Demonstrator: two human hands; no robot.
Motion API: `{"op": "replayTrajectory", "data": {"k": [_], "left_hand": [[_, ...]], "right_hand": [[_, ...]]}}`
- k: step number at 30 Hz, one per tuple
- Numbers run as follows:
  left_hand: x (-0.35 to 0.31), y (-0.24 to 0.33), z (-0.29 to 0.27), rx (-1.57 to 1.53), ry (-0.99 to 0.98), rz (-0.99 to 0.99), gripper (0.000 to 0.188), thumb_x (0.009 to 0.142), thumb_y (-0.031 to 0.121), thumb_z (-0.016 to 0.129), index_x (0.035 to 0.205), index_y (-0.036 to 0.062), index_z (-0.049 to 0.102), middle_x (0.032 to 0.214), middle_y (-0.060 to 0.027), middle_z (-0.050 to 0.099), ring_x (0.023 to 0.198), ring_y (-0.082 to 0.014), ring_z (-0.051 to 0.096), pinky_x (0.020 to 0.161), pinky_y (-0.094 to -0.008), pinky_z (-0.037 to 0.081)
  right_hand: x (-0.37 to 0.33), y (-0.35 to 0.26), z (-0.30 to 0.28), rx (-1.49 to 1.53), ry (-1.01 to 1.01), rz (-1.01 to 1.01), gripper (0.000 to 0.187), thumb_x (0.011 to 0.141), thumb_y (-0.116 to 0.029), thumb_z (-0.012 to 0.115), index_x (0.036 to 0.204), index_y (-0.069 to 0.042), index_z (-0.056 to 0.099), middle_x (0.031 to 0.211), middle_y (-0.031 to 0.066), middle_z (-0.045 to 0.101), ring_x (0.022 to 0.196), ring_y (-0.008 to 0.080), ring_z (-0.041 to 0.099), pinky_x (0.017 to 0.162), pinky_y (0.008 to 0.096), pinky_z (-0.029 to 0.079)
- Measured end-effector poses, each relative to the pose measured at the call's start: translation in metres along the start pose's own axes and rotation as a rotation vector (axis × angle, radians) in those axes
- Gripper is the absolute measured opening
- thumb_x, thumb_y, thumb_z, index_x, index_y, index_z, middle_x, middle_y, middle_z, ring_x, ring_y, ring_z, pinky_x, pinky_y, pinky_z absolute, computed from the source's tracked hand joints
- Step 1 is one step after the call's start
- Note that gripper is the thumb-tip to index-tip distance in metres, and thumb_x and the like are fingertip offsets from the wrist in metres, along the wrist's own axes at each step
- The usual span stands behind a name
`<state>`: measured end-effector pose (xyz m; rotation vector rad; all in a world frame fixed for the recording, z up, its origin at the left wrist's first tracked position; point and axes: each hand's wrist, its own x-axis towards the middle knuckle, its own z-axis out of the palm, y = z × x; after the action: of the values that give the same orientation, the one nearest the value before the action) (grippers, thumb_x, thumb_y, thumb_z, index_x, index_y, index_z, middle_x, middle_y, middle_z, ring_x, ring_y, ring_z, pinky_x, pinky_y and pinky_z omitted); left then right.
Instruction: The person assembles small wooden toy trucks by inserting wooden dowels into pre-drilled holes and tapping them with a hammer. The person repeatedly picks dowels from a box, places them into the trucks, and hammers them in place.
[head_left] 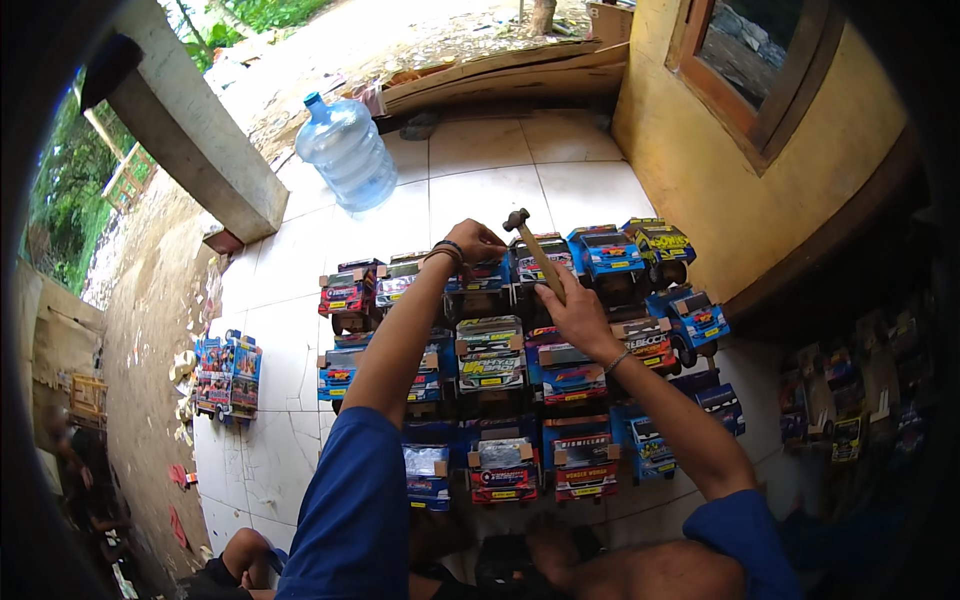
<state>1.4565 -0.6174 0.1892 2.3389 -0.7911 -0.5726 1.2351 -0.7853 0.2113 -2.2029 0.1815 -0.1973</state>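
My right hand (582,318) grips a hammer (541,257) by its wooden handle, the dark metal head up and slanted toward the left. My left hand (474,243), with dark bands at the wrist, is over a blue toy truck (478,277) in the far row. Its fingers are pinched together at the truck's top; anything between them is too small to make out. Beside it, under the hammer, stands another toy truck (538,262). Several more colourful toy trucks stand in rows, among them a green and white one (490,354) and a red one (586,466) nearer me.
A large clear blue water jug (346,155) stands on the white tiles beyond the trucks. One boxy toy truck (227,377) sits apart at the left. More toy trucks (846,395) are in shadow at the right, near the yellow wall (690,190). Another person's knee (246,553) shows at lower left.
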Motion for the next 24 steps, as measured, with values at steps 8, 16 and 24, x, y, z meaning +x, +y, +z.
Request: {"op": "replayTrajectory", "data": {"k": [8, 16, 24], "left_hand": [[-0.001, -0.007, 0.010, 0.016, 0.079, 0.087, 0.022, 0.089, 0.021, 0.076, 0.106, 0.0071, 0.078, 0.094, -0.0088, 0.077, 0.086, -0.0156, 0.073, 0.080, -0.0307, 0.058], [-0.008, -0.007, 0.015, 0.005, 0.107, 0.139, 0.021, 0.090, 0.018, 0.073, 0.108, 0.0072, 0.077, 0.097, -0.0117, 0.077, 0.089, -0.0184, 0.074, 0.083, -0.0317, 0.058], [-0.003, -0.013, 0.011, -0.198, 0.012, 0.027, 0.023, 0.096, 0.020, 0.069, 0.114, 0.0075, 0.075, 0.101, -0.0079, 0.077, 0.092, -0.0149, 0.072, 0.088, -0.0312, 0.058]], "right_hand": [[-0.001, 0.006, 0.001, 0.044, -0.005, 0.018, 0.049, 0.099, -0.037, 0.056, 0.138, -0.009, 0.048, 0.090, 0.0233, 0.069, 0.085, 0.0437, 0.068, 0.073, 0.0493, 0.052], [-0.001, 0.007, 0.002, 0.045, -0.028, 0.040, 0.049, 0.100, -0.037, 0.056, 0.139, -0.008, 0.048, 0.090, 0.0231, 0.070, 0.085, 0.0435, 0.068, 0.073, 0.0498, 0.052], [-0.006, 0.007, -0.002, 0.034, -0.009, 0.023, 0.050, 0.099, -0.036, 0.058, 0.139, -0.008, 0.049, 0.088, 0.0235, 0.070, 0.084, 0.0421, 0.069, 0.071, 0.0472, 0.053]]}}
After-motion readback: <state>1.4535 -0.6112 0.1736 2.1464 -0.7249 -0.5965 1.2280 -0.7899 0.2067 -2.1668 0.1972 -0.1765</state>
